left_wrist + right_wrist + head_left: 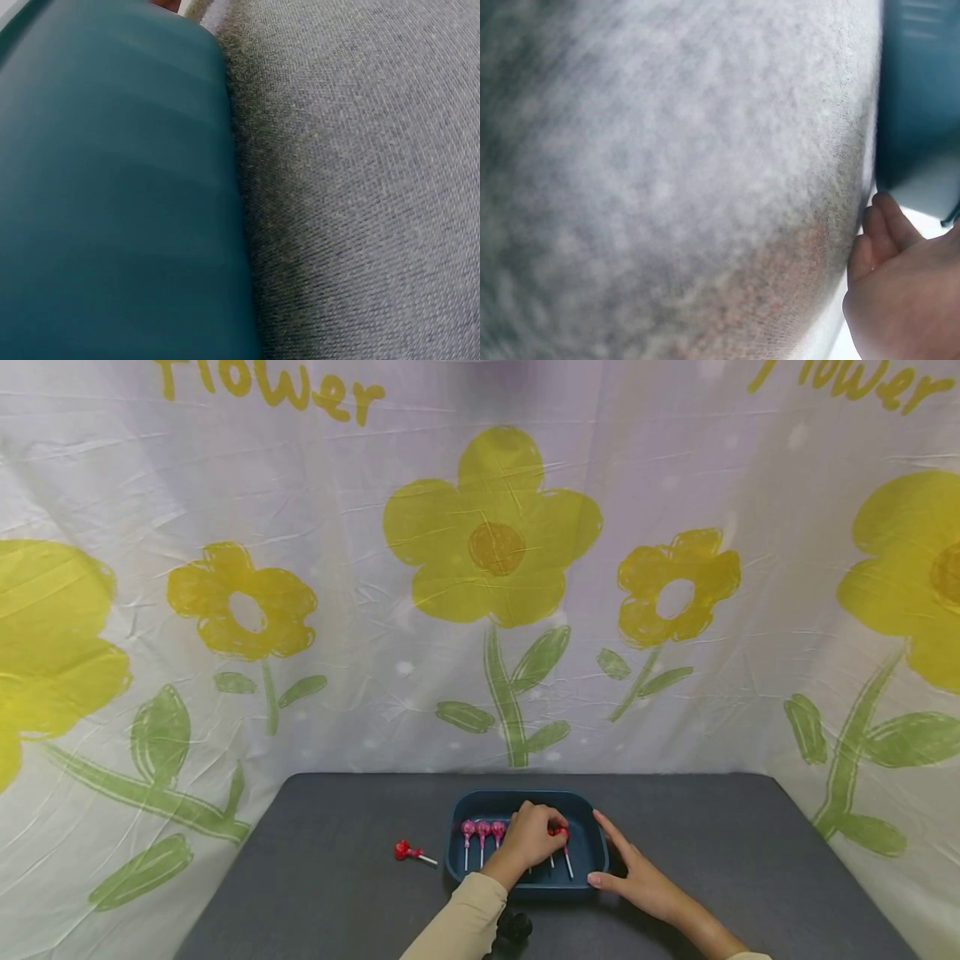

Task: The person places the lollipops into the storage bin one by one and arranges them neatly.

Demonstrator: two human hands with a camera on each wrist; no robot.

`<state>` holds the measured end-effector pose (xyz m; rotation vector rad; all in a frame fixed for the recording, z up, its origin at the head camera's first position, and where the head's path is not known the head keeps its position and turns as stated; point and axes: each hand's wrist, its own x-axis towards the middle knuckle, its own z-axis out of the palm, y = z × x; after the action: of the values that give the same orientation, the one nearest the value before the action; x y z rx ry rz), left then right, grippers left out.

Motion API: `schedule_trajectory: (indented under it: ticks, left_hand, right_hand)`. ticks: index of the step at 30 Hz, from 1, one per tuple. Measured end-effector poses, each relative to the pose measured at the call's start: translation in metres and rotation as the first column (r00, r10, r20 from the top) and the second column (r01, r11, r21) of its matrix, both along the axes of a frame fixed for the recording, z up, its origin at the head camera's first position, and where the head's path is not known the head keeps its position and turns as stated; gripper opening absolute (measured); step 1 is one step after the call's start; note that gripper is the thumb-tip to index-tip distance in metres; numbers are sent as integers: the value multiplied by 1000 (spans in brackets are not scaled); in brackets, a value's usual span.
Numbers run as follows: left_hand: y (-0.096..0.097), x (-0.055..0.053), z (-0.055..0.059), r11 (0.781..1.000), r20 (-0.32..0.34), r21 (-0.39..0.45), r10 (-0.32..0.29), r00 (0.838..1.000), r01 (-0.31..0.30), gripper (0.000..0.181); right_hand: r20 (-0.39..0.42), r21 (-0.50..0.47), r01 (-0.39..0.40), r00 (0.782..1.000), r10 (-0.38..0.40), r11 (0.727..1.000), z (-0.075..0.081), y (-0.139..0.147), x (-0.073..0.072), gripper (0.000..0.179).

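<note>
My left hand reaches into a dark blue tray, thumb and index finger pinching the head of a red lollipop near the tray's right end. Left of that hand, several pink lollipops lie in a row with their white sticks toward me. The hand covers the middle of the row. My right hand has its fingers and thumb spread along the tray's right end, touching its outer side. In the right wrist view, that hand's fingers reach fairly straight beside the tray wall.
Another red lollipop lies on the dark grey table, left of the tray. A small black object is close to my left forearm at the front. Behind the table hangs a white cloth with painted yellow flowers.
</note>
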<state>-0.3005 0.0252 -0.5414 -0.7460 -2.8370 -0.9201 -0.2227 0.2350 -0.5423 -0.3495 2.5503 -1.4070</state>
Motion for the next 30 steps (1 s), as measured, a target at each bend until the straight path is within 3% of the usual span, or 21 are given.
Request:
schedule_trajectory:
  ticks: [8,14,21,30]
  left_hand:
    - [0,-2,-2,1000,0,4,-4,1000,4,14]
    - [-1,-2,2,998,-1,57,-6,1000,7,14]
    - [-9,-1,17,991,-16,129,-18,1000,20,15]
    - [-27,3,41,990,20,139,-7,1000,4,17]
  right_hand:
    - [-29,10,-4,1000,5,1000,2,0,0,89]
    - [-34,5,-13,999,13,1000,3,0,1,89]
    - [-8,13,0,1000,0,1000,0,0,0,88]
    - [-5,14,10,1000,-10,1000,-3,1,-1,88]
